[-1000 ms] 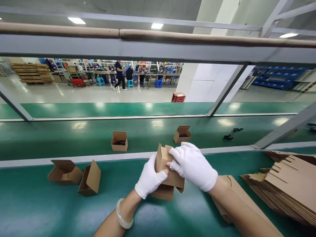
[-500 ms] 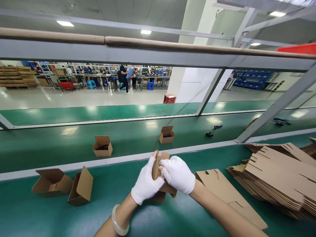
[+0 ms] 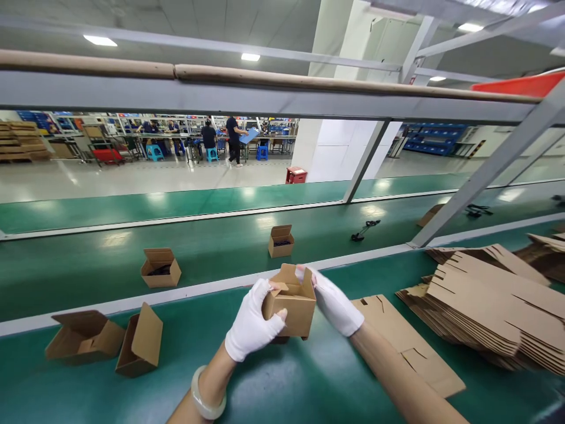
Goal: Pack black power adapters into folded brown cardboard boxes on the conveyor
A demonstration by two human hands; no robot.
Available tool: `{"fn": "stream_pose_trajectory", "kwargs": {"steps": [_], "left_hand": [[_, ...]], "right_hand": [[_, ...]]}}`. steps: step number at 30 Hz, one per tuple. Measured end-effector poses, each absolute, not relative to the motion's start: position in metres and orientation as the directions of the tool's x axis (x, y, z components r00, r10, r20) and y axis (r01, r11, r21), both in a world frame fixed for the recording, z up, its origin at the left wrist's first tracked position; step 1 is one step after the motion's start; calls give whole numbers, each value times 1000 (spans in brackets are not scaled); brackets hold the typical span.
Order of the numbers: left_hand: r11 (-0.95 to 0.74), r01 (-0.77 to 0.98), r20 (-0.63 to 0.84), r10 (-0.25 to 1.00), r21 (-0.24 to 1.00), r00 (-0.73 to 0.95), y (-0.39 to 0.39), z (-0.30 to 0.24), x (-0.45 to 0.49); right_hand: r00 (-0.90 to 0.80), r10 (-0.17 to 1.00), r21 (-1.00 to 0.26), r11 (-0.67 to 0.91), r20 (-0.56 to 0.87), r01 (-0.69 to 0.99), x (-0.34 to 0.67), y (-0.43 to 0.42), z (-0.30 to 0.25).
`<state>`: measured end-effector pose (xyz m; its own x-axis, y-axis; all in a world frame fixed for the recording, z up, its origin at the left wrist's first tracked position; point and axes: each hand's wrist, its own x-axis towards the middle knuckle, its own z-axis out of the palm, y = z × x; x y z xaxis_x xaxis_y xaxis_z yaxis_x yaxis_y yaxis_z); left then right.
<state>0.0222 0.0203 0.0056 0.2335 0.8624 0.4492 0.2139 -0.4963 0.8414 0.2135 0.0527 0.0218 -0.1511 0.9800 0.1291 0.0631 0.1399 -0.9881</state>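
Both my hands wear white gloves and hold a small brown cardboard box (image 3: 293,309) above the green work surface (image 3: 286,383). My left hand (image 3: 251,321) grips the box's left side, thumb on the front face. My right hand (image 3: 333,300) grips its right side, fingers over the top edge. The box stands squared up with its top flaps partly open. A pale bangle sits on my left wrist.
Two folded-up open boxes (image 3: 83,335) (image 3: 140,341) lie at the left. A flat blank (image 3: 406,341) and a stack of flat blanks (image 3: 489,300) lie at the right. Two small boxes (image 3: 161,268) (image 3: 281,240) and black parts (image 3: 364,229) ride the conveyor belt beyond. People work at benches far behind.
The box in my hands went from a half-folded, flattened shape to a squared-up box. The view has swung to the right, and the boxes on the conveyor sit farther left in it.
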Motion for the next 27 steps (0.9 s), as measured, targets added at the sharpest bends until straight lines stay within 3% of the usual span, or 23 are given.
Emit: {"fn": "stream_pose_trajectory", "kwargs": {"steps": [2,4,7,12,19,22,25,27], "left_hand": [[-509,209,462,855,835,233,21,3,23],[-516,204,472,851,832,230,22,1,23],[-530,182,489,842,828,230,21,-1,22],[-580,138,526,798,803,293,19,3,22],[-557,89,499,796,826,343,19,2,27],[-571,70,518,785,818,340,19,1,25],[-622,27,570,734,783,370,18,0,22],[-649,27,591,709,760,385,17,1,21]], "right_hand": [[-416,906,-981,-145,-79,-130,211,51,22],[-537,832,-925,-304,-142,-226,207,48,27],[-590,798,-888,-355,-123,-294,204,44,40],[-603,785,-888,-372,-144,-272,206,39,36],[-630,757,-934,-328,-171,-140,222,48,32],[-727,657,-980,-156,-198,126,225,59,53],[-776,547,-897,97,-314,432,219,67,70],[-779,506,-838,180,-369,514,214,69,77]]}}
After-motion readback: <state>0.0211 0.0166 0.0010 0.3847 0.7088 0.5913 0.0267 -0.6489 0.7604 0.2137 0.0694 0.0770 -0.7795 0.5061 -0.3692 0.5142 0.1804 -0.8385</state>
